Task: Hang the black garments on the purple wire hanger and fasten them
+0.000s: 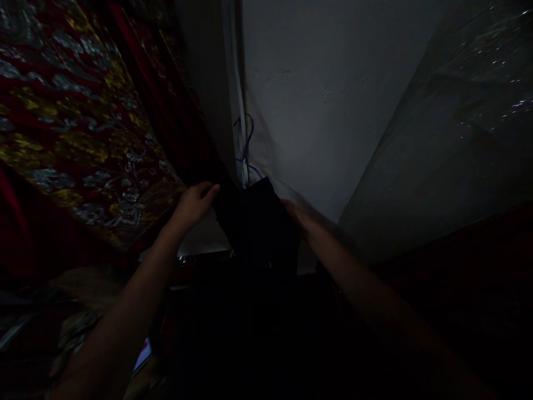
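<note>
A black garment point(270, 228) hangs in front of the pale wall, below a purple hanger point(251, 136); its exact kind is lost in the dark. My left hand point(195, 204) is at its left side, thumb and fingers closed together on the dark cloth. At the opposite side, my right hand point(297, 215) grips the garment's edge, with its fingertips partly hidden behind the fabric. The lower part of the garment blends into the darkness between my forearms.
A red curtain point(83, 144) with gold and silver patterns hangs at the left. White cables point(237, 72) run down the wall point(325, 94). Shiny clear plastic sheeting point(470, 105) covers the right side. A lit screen point(142, 355) shows at the lower left, beside dim clutter.
</note>
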{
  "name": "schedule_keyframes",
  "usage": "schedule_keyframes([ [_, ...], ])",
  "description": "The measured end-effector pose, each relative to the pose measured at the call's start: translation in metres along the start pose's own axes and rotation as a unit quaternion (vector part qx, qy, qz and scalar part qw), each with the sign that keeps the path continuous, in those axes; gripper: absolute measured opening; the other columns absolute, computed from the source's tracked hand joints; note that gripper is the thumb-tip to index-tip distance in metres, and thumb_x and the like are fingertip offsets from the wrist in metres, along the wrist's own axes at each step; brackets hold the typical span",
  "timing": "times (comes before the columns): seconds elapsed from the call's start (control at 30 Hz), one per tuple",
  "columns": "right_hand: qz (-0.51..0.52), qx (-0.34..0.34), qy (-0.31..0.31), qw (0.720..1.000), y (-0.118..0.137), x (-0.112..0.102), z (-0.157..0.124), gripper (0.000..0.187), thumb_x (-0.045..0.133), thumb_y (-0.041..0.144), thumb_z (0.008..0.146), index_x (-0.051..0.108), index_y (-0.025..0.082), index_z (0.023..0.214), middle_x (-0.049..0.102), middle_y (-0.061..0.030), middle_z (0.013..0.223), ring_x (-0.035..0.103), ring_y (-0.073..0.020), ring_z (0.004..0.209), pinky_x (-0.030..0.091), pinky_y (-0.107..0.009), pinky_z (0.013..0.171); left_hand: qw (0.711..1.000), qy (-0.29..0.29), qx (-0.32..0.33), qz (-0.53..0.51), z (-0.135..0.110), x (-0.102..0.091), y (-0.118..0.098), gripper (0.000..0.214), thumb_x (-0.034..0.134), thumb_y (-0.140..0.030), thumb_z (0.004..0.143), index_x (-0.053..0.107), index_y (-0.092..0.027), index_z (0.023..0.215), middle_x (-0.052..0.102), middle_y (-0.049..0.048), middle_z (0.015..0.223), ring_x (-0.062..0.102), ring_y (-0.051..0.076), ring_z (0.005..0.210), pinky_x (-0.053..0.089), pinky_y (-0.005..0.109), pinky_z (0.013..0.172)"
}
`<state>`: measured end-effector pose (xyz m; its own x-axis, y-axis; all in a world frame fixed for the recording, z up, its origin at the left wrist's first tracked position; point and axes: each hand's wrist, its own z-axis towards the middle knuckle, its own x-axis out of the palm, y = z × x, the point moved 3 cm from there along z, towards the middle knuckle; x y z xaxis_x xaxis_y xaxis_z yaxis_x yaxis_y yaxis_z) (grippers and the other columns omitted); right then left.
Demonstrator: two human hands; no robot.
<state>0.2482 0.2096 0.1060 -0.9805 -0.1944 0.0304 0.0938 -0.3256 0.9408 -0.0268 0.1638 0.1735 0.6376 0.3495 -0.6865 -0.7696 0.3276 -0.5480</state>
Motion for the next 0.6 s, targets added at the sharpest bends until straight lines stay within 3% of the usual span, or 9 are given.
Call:
schedule_keyframes([
  [0.1,0.022,0.039,-0.043,0.998,-0.001,-0.009,-0.013,0.047,0.071,0.066,0.073,0.074,0.027,0.099,0.077,-0.0040,0.105,0.070,-0.0278,0.105,0.057,-0.040,0.085,0.999,-0.025,0.015,-0.021,-0.005,-0.003,0.006,0.038,0.048,-0.050,0.093,0.067,-0.017,0.091,0.071,0.0062,0.086,0.064,0.022,0.082,0.048,0.032,0.076],
  [0.2,-0.030,-0.008,-0.076,0.997,0.021,-0.020,-0.040,0.048,0.057,0.067,0.086,0.073,0.029,0.111,0.072,-0.0036,0.121,0.067,-0.0254,0.112,0.054,-0.040,0.092,0.999,-0.013,0.007,-0.046,-0.011,-0.001,0.020,0.033,0.050,-0.046,0.092,0.067,-0.017,0.095,0.072,0.0070,0.091,0.066,0.023,0.086,0.050,0.035,0.083],
  [0.33,-0.182,-0.041,-0.019,0.982,0.051,-0.016,-0.067,0.033,0.068,0.054,0.084,0.076,0.023,0.090,0.074,-0.0038,0.089,0.069,-0.0252,0.088,0.055,-0.040,0.080,0.997,-0.040,0.004,-0.068,-0.017,0.012,0.025,0.030,0.060,-0.040,0.087,0.065,-0.017,0.106,0.071,0.0089,0.102,0.067,0.024,0.094,0.052,0.038,0.088],
  [0.43,-0.143,-0.049,-0.072,0.986,0.070,-0.026,-0.063,0.027,0.069,0.049,0.083,0.075,0.023,0.089,0.074,-0.0026,0.085,0.069,-0.0239,0.083,0.056,-0.040,0.077,0.992,-0.080,0.023,-0.096,-0.022,0.013,0.007,0.032,0.058,-0.040,0.091,0.064,-0.017,0.113,0.070,0.0095,0.112,0.065,0.024,0.105,0.051,0.038,0.094],
  [0.6,-0.044,-0.037,-0.189,0.980,0.099,-0.061,-0.075,0.027,0.077,0.046,0.077,0.076,0.027,0.096,0.074,-0.0015,0.084,0.070,-0.0227,0.076,0.058,-0.039,0.071,0.975,-0.149,0.068,-0.153,-0.038,-0.014,-0.053,0.026,0.060,-0.038,0.094,0.069,-0.017,0.107,0.072,0.0065,0.107,0.066,0.021,0.104,0.049,0.033,0.094],
])
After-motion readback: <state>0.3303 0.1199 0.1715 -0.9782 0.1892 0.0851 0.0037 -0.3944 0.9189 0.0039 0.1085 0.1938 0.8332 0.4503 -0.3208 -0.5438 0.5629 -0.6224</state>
